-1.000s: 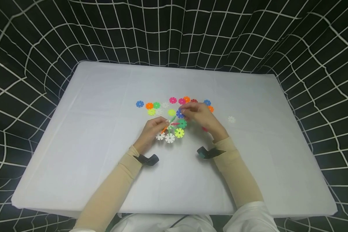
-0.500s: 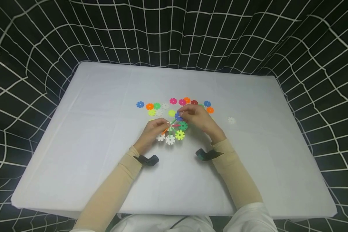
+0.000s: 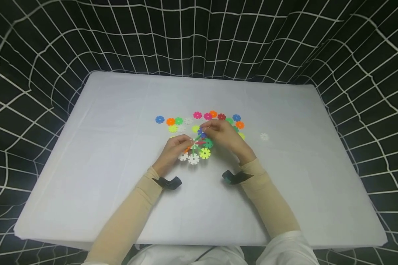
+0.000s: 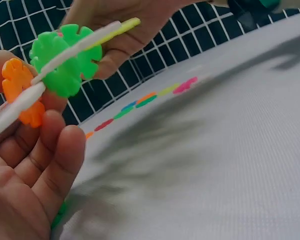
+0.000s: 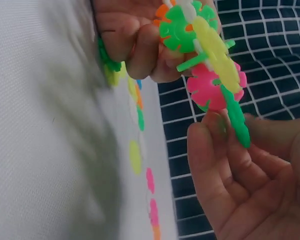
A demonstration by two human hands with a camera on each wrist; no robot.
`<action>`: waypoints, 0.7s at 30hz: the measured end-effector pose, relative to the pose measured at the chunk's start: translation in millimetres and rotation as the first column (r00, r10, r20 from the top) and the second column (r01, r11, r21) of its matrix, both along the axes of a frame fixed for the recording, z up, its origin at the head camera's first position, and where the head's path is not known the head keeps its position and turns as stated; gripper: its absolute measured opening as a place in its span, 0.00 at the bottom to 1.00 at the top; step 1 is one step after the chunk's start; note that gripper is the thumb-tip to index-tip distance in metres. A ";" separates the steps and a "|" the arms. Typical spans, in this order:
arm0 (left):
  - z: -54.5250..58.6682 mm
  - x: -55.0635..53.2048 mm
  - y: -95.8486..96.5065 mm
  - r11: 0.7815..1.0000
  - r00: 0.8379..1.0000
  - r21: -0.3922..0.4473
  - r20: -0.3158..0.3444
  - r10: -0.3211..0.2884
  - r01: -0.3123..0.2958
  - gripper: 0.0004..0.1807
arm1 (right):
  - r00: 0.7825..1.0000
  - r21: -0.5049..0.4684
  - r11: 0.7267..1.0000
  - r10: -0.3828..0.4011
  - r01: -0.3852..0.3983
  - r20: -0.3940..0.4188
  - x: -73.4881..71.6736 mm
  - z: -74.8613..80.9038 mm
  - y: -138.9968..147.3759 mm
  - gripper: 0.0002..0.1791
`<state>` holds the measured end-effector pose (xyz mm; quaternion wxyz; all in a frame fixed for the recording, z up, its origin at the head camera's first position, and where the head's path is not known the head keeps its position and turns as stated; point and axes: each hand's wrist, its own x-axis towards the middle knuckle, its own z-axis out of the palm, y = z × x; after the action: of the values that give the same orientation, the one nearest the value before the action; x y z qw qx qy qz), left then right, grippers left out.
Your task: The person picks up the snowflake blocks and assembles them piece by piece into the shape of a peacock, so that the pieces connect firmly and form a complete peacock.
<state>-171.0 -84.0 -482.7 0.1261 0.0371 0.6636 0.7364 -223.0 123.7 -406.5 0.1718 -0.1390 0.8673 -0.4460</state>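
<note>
My left hand (image 3: 172, 151) holds a joined cluster of notched plastic discs above the table. White (image 3: 194, 159), yellow (image 3: 205, 153) and green discs (image 3: 208, 142) fan out along its near and right sides. In the left wrist view an orange disc (image 4: 15, 75) sits by the left fingers, slotted beside a bright green disc (image 4: 65, 82). My right hand (image 3: 227, 138) pinches a blue disc (image 3: 200, 131) at the cluster's far right side. From the right wrist, a pink disc (image 5: 202, 87) and an edge-on green disc (image 5: 235, 117) show close to the right fingertips; the blue disc is hidden there.
Loose discs lie in a band beyond the hands, among them a blue disc (image 3: 160, 119), an orange disc (image 3: 170, 121) and a pink disc (image 3: 197, 115). A white disc (image 3: 264, 136) lies apart on the right of the white table (image 3: 302, 184). Dark grid-patterned cloth (image 3: 185, 36) surrounds the table.
My right hand has shifted slightly left and nearer with the blue disc, which now sits closer against the cluster and looks turned. The left hand has stayed nearly in place.
</note>
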 end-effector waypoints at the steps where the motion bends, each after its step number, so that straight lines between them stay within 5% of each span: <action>1: 0.0 -0.2 0.5 1.000 1.000 0.004 0.002 0.004 -0.004 0.09 | 1.000 -0.004 1.000 -0.004 0.004 0.004 -1.7 -1.4 1.7 0.16; 8: 0.4 -0.2 0.7 0.998 0.999 0.040 0.010 0.040 -0.041 0.09 | 0.989 -0.028 0.991 -0.128 0.130 0.074 -20.6 -6.6 28.9 0.19; 13: 1.4 -0.1 1.2 0.997 0.999 0.053 0.010 0.049 -0.049 0.09 | 0.965 0.070 0.966 -0.254 0.249 0.070 -32.8 -6.8 57.1 0.21; 21: 3.1 0.8 1.9 0.996 0.997 0.056 0.033 0.068 -0.070 0.08 | 0.963 0.264 0.930 -0.267 0.255 0.011 -39.0 -8.6 80.3 0.22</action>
<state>-170.1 -82.1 -479.6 0.1096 0.0064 0.6412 0.7595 -262.0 203.9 -415.1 0.1480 0.0119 0.9248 -0.3503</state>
